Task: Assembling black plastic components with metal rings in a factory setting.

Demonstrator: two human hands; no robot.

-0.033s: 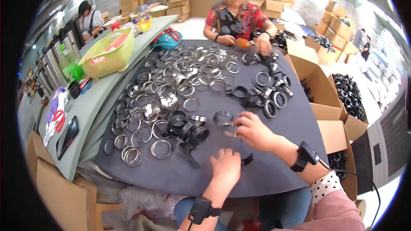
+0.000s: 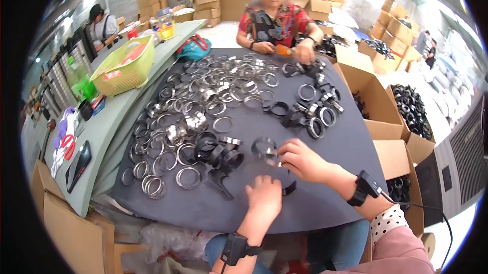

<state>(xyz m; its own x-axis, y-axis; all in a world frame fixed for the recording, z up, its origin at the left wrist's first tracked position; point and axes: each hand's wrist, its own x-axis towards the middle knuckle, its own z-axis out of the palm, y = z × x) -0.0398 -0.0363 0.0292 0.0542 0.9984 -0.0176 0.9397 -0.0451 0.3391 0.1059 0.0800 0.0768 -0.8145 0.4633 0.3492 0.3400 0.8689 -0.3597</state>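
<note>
My right hand [image 2: 304,161] is closed, its fingertips pinching the near edge of a blurred metal ring [image 2: 264,147] tilted over the dark table. My left hand [image 2: 265,198] hangs low over the tabletop with fingers curled down. A black curved piece [image 2: 289,188] pokes out beside its fingers; the rest of that piece is hidden by the hand. Left of my hands lies a small pile of black ring-shaped parts [image 2: 219,153], one with a handle [image 2: 219,184] pointing toward me. Many loose silver rings [image 2: 188,177] spread over the table's left half.
More black parts with rings [image 2: 317,114] lie at the table's right. Across from me, a person [image 2: 274,25] handles parts. Open cartons [image 2: 386,111] flank the right edge. A green side table [image 2: 109,139] on the left bears a yellow basket [image 2: 122,73], scissors [image 2: 67,147] and a phone [image 2: 79,166].
The view has shifted slightly. My right hand and the ring have moved a little to the right and nearer relative to the table. My left hand looks nearly unchanged.
</note>
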